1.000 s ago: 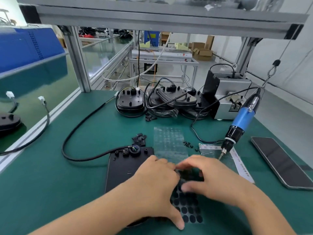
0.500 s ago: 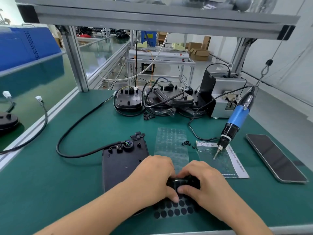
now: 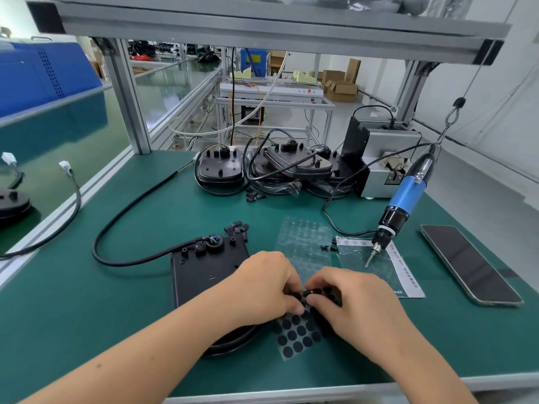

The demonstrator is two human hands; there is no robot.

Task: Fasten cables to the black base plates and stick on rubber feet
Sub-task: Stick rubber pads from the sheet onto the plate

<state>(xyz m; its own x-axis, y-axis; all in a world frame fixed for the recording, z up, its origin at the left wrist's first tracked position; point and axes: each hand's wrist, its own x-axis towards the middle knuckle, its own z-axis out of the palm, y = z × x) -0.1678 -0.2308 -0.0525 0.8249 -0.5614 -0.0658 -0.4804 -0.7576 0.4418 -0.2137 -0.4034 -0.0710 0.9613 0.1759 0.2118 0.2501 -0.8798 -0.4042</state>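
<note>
One black base plate, near centre of the green bench: rigid, likely weighty; hold by its edges. Cable, stiff, looping left, joins its far end. Sheet of rubber feet, right of plate: thin, floppy (backing probably slippery). Left hand and right hand both pinch its curled far edge; peel each foot by its rim.

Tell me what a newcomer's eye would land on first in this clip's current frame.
First, the two hands meeting at centre front: the left hand and right hand both pinch a sheet of black rubber feet, bending its upper edge, beside a black base plate with its cable attached. Next, the blue electric screwdriver hanging at the right, tip just above a clear bag.
</note>
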